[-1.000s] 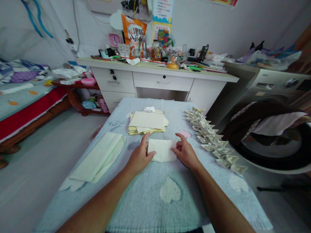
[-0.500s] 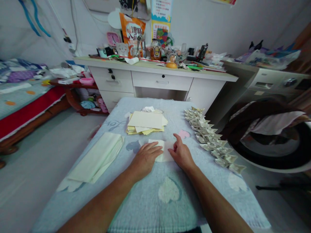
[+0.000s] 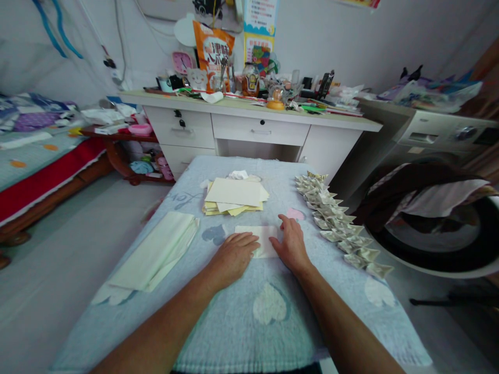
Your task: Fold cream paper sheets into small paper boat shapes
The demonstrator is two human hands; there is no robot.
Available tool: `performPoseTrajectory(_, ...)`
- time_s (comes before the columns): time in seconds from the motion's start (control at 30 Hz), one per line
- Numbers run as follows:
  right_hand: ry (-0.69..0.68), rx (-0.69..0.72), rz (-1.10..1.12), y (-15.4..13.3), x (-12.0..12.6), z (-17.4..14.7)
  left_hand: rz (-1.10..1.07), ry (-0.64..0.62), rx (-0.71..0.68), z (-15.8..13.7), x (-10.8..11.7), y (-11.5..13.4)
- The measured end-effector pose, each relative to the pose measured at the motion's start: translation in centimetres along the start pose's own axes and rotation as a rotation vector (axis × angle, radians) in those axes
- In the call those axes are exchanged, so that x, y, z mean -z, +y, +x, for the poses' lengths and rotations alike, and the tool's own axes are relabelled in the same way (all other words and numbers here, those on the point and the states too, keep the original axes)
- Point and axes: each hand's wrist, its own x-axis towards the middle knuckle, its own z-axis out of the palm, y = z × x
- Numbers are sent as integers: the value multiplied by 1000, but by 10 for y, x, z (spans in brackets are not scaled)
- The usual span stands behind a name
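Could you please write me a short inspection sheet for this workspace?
Surface: blue cloth with heart patterns.
Working items: small pale paper near the middle; paper stack beyond; larger folded sheets at left; folded paper pieces lined up at right.
Clutter: jar, orange bag and many small items on the desk.
Hands: left hand over the paper's left part; right hand at its right edge.
Cables: cable on the wall.
Surroundings: bed at left; washing machine and draped fabric at right.

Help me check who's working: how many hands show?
2: the left hand over the left part of the paper, the right hand at its right end; no others show.
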Motion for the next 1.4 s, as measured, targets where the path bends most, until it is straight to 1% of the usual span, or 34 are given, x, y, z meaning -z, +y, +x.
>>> performPoseTrajectory(0.03, 15, 14, -32, 0, 0, 1, 5, 5, -2, 0, 1, 1)
performPoseTrajectory(0.1, 2, 39, -77, -1, 0, 2, 12, 17, -11, -1, 2, 1)
performPoseTrajectory(0.27, -114, 105, -113, -3, -2, 5, -36, 56, -10, 1, 3, -2)
performPoseTrajectory(0.33, -146, 115, -119, -4, -3, 5, -76, 72, 8, 4, 3, -3)
performPoseTrajectory(0.47, -161, 95, -75, -5, 0, 6, -107, 117, 53, 7, 4, -4)
performPoseTrajectory(0.6, -169, 40, 41, -4, 5, 9, -80, 285, 197, 6, 2, -6)
performPoseTrajectory(0.67, -175, 24, 123, -3, 7, 10, -133, 336, 251, 5, 1, -8)
performPoseTrajectory(0.73, -176, 10, 251, -1, 9, 10, -252, 366, 299, 5, 1, -9)
performPoseTrajectory(0.83, -206, -40, 550, 1, 10, 9, -520, 397, 409, 5, 4, -9)
performPoseTrajectory(0.9, -243, -86, 755, 1, 11, 8, -716, 390, 467, 6, 7, -8)
performPoseTrajectory(1.0, -276, -141, 955, -1, 12, 7, -931, 313, 477, 8, 13, -8)
performPoseTrajectory(1.07, -285, -161, 1029, -3, 14, 6, -941, 283, 478, 8, 17, -7)
performPoseTrajectory(1.17, -344, -137, 1100, -5, 18, 5, -869, 293, 474, 7, 21, -7)
performPoseTrajectory(1.27, -389, -87, 1079, -7, 22, 4, -831, 245, 456, 5, 22, -6)
performPoseTrajectory(1.4, -422, -90, 1023, -10, 23, 2, -891, 176, 422, 3, 22, -7)
